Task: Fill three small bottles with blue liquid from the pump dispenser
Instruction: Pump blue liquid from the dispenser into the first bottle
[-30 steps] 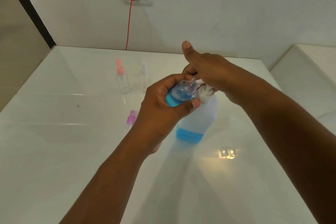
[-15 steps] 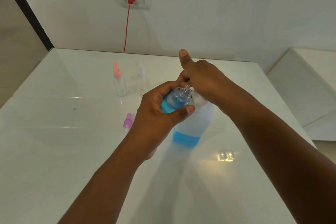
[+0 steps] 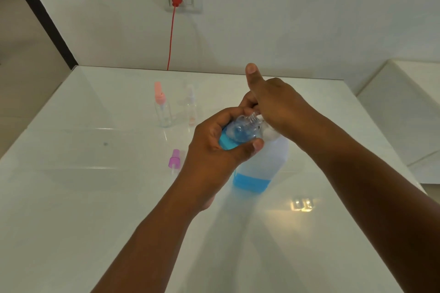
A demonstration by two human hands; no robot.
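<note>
My left hand [image 3: 214,147] grips a small clear bottle [image 3: 240,132] tilted with its open threaded neck toward the pump head; blue liquid sits in its lower part. My right hand [image 3: 273,107] rests over the top of the white pump dispenser [image 3: 264,164], thumb raised, fingers curled down on the pump head, which is mostly hidden. A little blue liquid shows at the dispenser's bottom. Two more small bottles stand at the back: one with a pink spray cap [image 3: 162,109] and one with a clear cap [image 3: 191,108].
A loose purple spray cap [image 3: 175,159] lies on the glossy white table [image 3: 95,197] left of my left wrist. A red cord [image 3: 171,38] hangs from a wall socket behind. A lower white surface [image 3: 409,112] lies to the right.
The view shifted slightly; both hands stay at the pump head with the small bottle held under it. The blue level in the small bottle looks about the same.
</note>
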